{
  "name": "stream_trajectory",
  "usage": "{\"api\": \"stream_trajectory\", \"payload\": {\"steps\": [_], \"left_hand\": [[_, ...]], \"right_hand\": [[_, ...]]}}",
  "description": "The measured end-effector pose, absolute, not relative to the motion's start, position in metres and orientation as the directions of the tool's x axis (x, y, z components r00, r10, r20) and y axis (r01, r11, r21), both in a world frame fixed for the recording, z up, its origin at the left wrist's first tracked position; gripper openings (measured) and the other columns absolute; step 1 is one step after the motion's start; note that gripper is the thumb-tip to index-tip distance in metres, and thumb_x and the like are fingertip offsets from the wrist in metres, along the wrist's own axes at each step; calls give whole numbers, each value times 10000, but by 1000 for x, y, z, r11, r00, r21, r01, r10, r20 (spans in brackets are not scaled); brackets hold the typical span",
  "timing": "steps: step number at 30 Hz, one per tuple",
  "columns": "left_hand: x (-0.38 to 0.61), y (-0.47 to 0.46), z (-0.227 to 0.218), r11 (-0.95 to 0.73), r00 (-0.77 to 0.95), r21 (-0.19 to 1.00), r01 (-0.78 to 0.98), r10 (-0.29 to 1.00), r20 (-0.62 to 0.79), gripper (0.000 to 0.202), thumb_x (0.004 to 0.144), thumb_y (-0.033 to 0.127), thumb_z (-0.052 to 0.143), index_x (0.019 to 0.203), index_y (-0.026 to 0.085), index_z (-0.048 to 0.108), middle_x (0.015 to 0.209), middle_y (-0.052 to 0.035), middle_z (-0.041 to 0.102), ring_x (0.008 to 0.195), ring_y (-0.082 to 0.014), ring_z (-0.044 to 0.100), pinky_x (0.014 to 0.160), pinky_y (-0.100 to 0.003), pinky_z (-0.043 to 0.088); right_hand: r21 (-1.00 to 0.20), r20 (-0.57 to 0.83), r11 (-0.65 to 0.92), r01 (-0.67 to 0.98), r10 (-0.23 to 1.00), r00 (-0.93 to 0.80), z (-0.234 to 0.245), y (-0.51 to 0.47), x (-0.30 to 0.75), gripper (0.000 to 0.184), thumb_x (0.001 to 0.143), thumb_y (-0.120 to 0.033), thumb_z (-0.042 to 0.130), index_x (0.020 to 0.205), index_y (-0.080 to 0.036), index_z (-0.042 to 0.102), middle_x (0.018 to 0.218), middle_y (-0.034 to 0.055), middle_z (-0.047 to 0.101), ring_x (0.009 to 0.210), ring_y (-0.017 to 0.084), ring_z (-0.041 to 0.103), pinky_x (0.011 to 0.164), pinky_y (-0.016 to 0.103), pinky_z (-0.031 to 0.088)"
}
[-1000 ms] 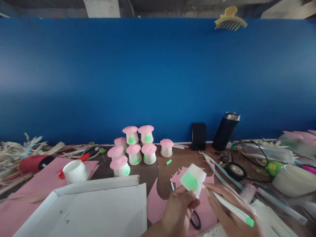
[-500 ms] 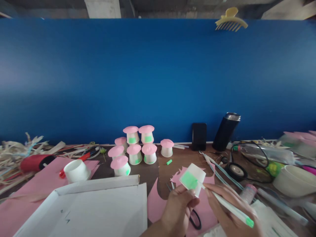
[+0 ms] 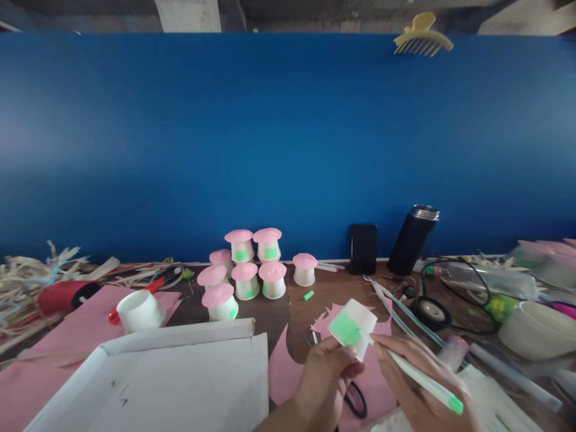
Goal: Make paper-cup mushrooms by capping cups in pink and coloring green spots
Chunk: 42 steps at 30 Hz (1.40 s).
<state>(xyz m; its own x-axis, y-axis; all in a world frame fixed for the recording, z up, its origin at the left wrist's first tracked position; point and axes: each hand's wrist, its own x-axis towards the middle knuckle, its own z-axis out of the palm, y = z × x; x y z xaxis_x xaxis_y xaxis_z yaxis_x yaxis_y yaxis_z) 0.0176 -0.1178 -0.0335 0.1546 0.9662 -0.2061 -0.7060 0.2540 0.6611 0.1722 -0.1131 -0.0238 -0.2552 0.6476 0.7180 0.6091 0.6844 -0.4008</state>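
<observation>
Pinched in my left hand [image 3: 324, 373] is a small white paper cup [image 3: 363, 318], tilted, with a green coloured patch on its side. My right hand [image 3: 420, 375] grips a white marker [image 3: 425, 381] with a green end, its tip at the edge of the green patch. A green marker cap [image 3: 308, 295] lies on the table beyond my hands. Behind it to the left, several upturned white cups with pink paper discs on top [image 3: 245, 282] are grouped, most showing green patches; one more pink-topped cup [image 3: 305, 271] stands apart.
Cut pink paper [image 3: 288, 372] and black-handled scissors [image 3: 357, 401] lie under my hands. A white box lid [image 3: 189, 378] and a white cup [image 3: 140, 311] are at left. A black phone [image 3: 363, 249], black flask [image 3: 413, 240] and cables stand or lie back right, before a blue partition [image 3: 288, 132].
The marker and cup have barely shifted; both hands keep the same hold. Everything else lies as before.
</observation>
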Motion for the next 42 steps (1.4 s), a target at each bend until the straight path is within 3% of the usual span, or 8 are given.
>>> {"api": "stream_trajectory", "payload": {"steps": [8,15,19,28,33,42], "left_hand": [[20,-119,-40,286,211,699,-656,958,-194,189,684,220,725,839,112,729,841,-70,644,769,-128,511,752,-254,418],[18,-118,-37,267,161,666,-696,963,-218,203,659,236,745,829,126,739,899,-84,664,815,-148,537,772,-258,435],[17,-118,-35,270,162,655,-705,961,-223,178,642,240,758,779,127,738,837,-70,657,767,-136,530,756,-256,438],[21,-120,-30,250,195,849,-465,965,-177,240,662,355,741,772,141,756,734,-56,651,670,-143,500,692,-275,406],[21,-118,-39,240,88,855,-459,970,-225,219,631,361,746,611,150,693,575,-1,532,610,-138,488,660,-271,394],[20,-114,-47,207,77,838,-505,978,-195,256,642,376,736,647,131,664,610,8,512,621,-121,466,686,-274,409]], "right_hand": [[-412,696,677,609,666,-270,-27,-111,173,236,840,-196,582,1073,-220,604,979,54,663,887,165,640,769,262,524],[-412,722,682,604,649,-241,-25,-111,170,192,825,-201,590,1015,-220,614,935,42,675,841,168,657,752,263,523],[-406,719,676,615,652,-242,-27,-112,171,207,822,-188,594,1026,-221,609,945,40,673,850,168,656,761,264,520],[-392,720,696,601,639,-271,-24,-111,173,254,838,-188,581,1084,-239,612,980,29,673,904,160,644,784,251,518],[-417,708,683,600,658,-256,-26,-112,171,241,829,-181,600,1065,-233,601,982,31,661,897,151,636,792,245,507],[-437,699,675,595,671,-247,-31,-111,172,241,829,-170,601,1066,-205,585,976,45,641,894,153,621,781,251,501]]}}
